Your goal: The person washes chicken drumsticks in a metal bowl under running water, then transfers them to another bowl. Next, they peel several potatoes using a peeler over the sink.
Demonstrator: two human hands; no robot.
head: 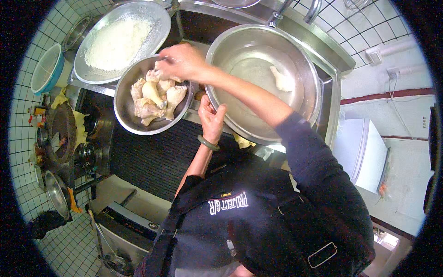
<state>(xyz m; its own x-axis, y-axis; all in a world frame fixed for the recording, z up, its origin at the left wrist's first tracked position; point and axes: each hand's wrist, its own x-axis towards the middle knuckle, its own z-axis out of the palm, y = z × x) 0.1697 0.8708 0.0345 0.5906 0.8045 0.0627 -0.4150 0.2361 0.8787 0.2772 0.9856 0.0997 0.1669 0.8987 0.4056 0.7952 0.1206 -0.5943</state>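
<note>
My right hand [183,64], blurred, reaches across over the upper edge of a smaller steel bowl [121,117]. Its fingers are at the raw chicken drumsticks [150,91] heaped there; whether they grip one is unclear. My left hand [211,117], with a bangle on its wrist, is at the near-left rim of a large steel basin [263,140], thumb over the rim and fingers curled outside. Shallow liquid covers the basin's bottom, and a single drumstick [281,79] lies in it towards the right. A wide metal bowl of white powder [116,45] stands at the upper left.
The large basin sits over a metal sink [334,114] below a tap [313,12]. A black ribbed mat [142,155] lies below the smaller bowl. At the left are a blue-rimmed basin [48,71], a round chopping board [62,128] with a blade on it, and another steel bowl [57,194].
</note>
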